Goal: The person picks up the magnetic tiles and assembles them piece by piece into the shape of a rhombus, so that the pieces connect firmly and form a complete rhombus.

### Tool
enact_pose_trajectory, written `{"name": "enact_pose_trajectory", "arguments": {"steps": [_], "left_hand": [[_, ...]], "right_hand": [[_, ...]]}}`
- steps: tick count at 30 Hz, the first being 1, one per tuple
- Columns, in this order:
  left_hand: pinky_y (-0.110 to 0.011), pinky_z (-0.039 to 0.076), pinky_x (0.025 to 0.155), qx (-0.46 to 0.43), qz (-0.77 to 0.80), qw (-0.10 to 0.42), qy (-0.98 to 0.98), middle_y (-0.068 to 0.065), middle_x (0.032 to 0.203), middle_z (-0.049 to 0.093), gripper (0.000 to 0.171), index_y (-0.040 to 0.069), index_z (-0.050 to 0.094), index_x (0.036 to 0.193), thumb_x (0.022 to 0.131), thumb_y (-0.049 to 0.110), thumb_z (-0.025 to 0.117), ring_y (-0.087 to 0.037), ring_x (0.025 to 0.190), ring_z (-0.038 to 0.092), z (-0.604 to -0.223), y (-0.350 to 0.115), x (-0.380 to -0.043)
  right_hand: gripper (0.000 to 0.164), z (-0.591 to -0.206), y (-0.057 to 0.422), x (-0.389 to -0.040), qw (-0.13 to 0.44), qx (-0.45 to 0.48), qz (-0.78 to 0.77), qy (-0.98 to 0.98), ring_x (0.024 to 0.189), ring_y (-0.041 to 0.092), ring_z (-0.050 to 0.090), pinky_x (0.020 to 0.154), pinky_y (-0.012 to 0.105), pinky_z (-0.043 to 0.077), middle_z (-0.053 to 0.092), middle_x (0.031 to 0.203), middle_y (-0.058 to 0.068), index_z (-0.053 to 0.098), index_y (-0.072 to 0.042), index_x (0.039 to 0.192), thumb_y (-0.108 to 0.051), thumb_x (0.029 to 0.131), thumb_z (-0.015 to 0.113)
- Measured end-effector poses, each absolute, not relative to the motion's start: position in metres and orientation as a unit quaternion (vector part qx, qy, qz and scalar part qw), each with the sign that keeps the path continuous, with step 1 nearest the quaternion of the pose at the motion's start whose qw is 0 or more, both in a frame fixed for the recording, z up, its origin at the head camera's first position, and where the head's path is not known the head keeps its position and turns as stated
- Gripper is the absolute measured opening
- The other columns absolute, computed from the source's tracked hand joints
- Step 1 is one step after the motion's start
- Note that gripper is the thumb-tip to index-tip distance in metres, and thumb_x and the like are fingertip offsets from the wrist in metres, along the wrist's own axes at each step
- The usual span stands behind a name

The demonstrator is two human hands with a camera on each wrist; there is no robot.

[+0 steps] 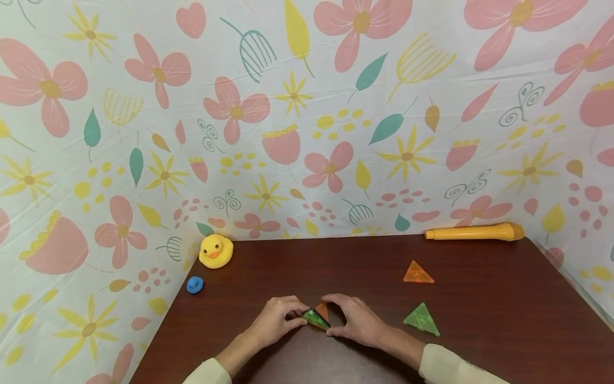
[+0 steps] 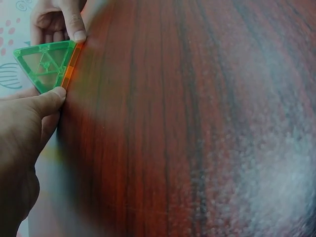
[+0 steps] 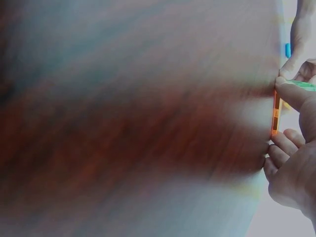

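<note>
Before me, a green triangular magnetic tile (image 2: pixel 45 66) stands tilted up along one edge of an orange triangular magnetic tile (image 1: pixel 323 311). My left hand (image 1: pixel 278 321) pinches the green tile at its left side, thumb at the corner where both tiles meet in the left wrist view. From the other side my right hand (image 1: pixel 358 321) holds the orange tile between thumb and fingers. In the right wrist view the thumb (image 3: pixel 291 92) is by the joined corner, while the fingertips sit at the far end of the orange edge (image 3: pixel 276 113).
To the right lie another orange triangular tile (image 1: pixel 418 273) and another green one (image 1: pixel 423 319). A yellow toy duck (image 1: pixel 216 252) and a small blue one (image 1: pixel 194 285) sit at the left edge. A yellow toy microphone (image 1: pixel 475 232) lies along the back by the flowered cloth (image 1: pixel 331 208).
</note>
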State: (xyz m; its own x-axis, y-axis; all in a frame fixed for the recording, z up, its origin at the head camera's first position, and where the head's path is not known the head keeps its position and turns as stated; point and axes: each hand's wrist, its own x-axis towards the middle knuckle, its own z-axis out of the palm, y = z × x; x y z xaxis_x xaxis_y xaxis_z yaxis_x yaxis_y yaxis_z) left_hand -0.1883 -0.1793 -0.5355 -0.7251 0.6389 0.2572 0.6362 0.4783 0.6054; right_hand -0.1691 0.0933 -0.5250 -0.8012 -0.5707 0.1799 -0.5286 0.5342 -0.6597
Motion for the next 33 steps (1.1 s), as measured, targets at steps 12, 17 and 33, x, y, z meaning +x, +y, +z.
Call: {"name": "enact_pose_trajectory", "arguments": {"steps": [12,17,33], "left_hand": [[-0.016,0.058,0.075,0.368,0.36,0.01,0.857,0.009,0.106,0.072,0.027,0.017,0.08,0.116,0.091,0.009,0.085,0.003,0.087,0.069,-0.5368,-0.1806,-0.1868],[-0.016,0.058,0.076,0.368,0.359,0.01,0.857,0.01,0.11,0.072,0.029,0.018,0.078,0.118,0.091,0.009,0.085,0.003,0.089,0.069,-0.5376,-0.1809,-0.1863],[-0.015,0.057,0.075,0.37,0.352,0.004,0.86,0.012,0.102,0.071,0.023,0.02,0.078,0.109,0.09,0.01,0.087,0.004,0.086,0.068,-0.5361,-0.181,-0.1854]], "right_hand": [[0.067,-0.5263,0.0947,-0.1687,0.024,-0.321,-0.367,0.873,0.123,0.031,0.066,0.097,0.05,0.057,0.067,0.137,0.012,0.062,-0.003,0.141,-0.025,0.086,0.093],[0.065,-0.5267,0.0954,-0.1688,0.024,-0.324,-0.37,0.87,0.123,0.03,0.066,0.097,0.05,0.057,0.066,0.136,0.011,0.062,-0.004,0.141,-0.024,0.087,0.092],[0.057,-0.5278,0.0948,-0.1689,0.037,-0.334,-0.371,0.866,0.128,0.033,0.063,0.1,0.052,0.055,0.061,0.144,0.014,0.066,-0.008,0.134,-0.03,0.088,0.091]]}}
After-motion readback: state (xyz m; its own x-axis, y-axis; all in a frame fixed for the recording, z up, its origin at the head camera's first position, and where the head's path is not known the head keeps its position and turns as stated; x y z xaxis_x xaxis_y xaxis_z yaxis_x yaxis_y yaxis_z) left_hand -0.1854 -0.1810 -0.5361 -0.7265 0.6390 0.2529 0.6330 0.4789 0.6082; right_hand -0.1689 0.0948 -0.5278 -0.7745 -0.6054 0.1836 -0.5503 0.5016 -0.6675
